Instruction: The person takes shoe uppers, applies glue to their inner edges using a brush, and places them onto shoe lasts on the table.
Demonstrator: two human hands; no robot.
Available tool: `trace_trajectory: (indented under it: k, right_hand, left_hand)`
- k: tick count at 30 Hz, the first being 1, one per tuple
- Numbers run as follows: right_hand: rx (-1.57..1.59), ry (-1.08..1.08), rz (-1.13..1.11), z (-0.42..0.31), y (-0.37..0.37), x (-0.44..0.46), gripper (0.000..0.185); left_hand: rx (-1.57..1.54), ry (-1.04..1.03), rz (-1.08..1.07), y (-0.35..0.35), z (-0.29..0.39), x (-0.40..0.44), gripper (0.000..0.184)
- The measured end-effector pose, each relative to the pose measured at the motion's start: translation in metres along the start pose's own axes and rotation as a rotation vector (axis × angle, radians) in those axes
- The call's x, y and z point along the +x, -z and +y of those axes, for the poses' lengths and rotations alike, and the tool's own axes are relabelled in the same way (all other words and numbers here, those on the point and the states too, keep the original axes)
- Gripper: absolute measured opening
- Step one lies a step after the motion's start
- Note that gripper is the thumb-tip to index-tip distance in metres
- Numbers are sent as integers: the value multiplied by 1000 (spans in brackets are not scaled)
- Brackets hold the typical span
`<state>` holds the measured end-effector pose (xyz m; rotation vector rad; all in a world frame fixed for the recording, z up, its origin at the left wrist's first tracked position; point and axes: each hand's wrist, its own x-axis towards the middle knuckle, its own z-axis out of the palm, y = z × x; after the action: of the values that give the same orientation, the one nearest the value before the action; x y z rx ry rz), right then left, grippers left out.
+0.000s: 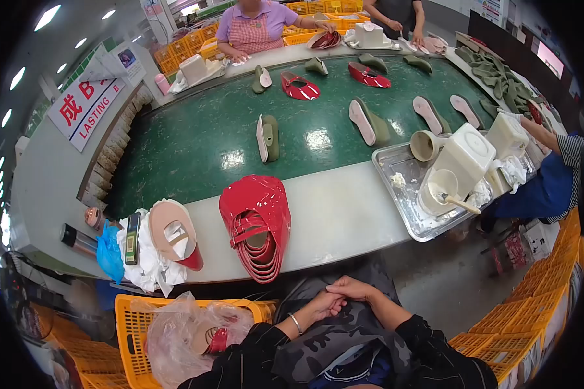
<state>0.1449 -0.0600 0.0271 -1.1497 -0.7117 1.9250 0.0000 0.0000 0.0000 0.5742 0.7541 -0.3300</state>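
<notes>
My left hand (326, 305) and my right hand (354, 289) are clasped together over my lap, above a camouflage apron (331, 337). The fingers of both are closed, and whether anything is between them is hidden. Ahead of them, a stack of red shoe uppers (256, 223) lies at the near edge of the white ledge (334, 217). On the green belt (194, 142) beyond, green shoe pieces (269, 139) with pale soles and glossy red uppers (300, 85) are spread out.
A metal tray (409, 214) at right holds white containers (464, 155) and a cup with a brush. Cloths (152, 259), a phone (132, 238) and a blue bag (108, 249) lie at left. An orange crate (133, 343) stands below. Co-workers (256, 32) are across and at right.
</notes>
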Motion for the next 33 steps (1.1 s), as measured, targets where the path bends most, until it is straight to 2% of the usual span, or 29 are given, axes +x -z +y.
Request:
trace_trajectory:
  k: [2, 4, 5, 6, 7, 8, 10, 12, 13, 14, 15, 16, 18, 19, 21, 26, 28, 30, 31, 33]
  right_hand:
    - [-57, 4, -36, 4, 5, 0, 36]
    - [-141, 64, -25, -21, 13, -7, 35]
    - [-153, 147, 110, -7, 22, -6, 32]
    - [-269, 205, 202, -10, 24, -10, 30]
    - [-173, 197, 238, -16, 20, -20, 28]
    - [-75, 192, 287, -27, 10, -34, 26]
    - [-133, 258, 331, -39, 2, -62, 23]
    - [-70, 312, 399, -47, -3, -88, 19]
    - [-22, 346, 458, -49, -5, -98, 19]
    - [21, 388, 517, -52, -7, -108, 19]
    - [62, 416, 590, -57, -9, -116, 19]
    - [112, 482, 637, -60, -8, -123, 20]
    - [158, 633, 708, -64, -2, -135, 22]
    - [183, 677, 739, -66, 1, -140, 23]
    - [193, 750, 786, -68, 9, -150, 25]
    - [279, 854, 839, -76, 21, -168, 24]
    - [307, 907, 868, -79, 28, -173, 22]
    - [339, 917, 880, -89, 32, -179, 19]
    - [335, 921, 926, -89, 39, -181, 20]
    - [302, 898, 1072, -95, 49, -184, 28]
  left_hand:
    - [40, -37, 68, -4, 1, -1, 20]
    - [408, -327, 237, -28, 25, -9, 21]
    - [708, -371, 274, -40, 33, -19, 24]
    - [912, -619, 310, -41, 30, -24, 26]
    - [1196, -773, 474, -49, 32, -44, 23]
    - [1154, -955, 431, -60, 36, -66, 25]
    - [1195, -1073, 212, -79, 64, -121, 24]
    - [987, -1085, 149, -93, 96, -171, 22]
    - [1014, -1166, 352, -100, 112, -193, 18]
    - [1134, -1342, 583, -94, 124, -204, 19]
    - [1331, -1514, 895, -83, 138, -206, 21]
    - [1516, -1480, 1110, -78, 155, -212, 24]
    - [1706, -1305, 1332, -67, 172, -211, 18]
    - [1718, -1306, 1315, -60, 177, -208, 18]
    - [1838, -1182, 1434, -45, 183, -201, 15]
    - [2021, -1065, 1443, -29, 178, -196, 17]
    - [1986, -1179, 1388, -33, 175, -203, 19]
    - [1908, -1331, 1429, -38, 168, -213, 26]
    - [1854, -1419, 1436, -39, 164, -219, 29]
    - [1654, -1456, 1387, -34, 157, -239, 29]
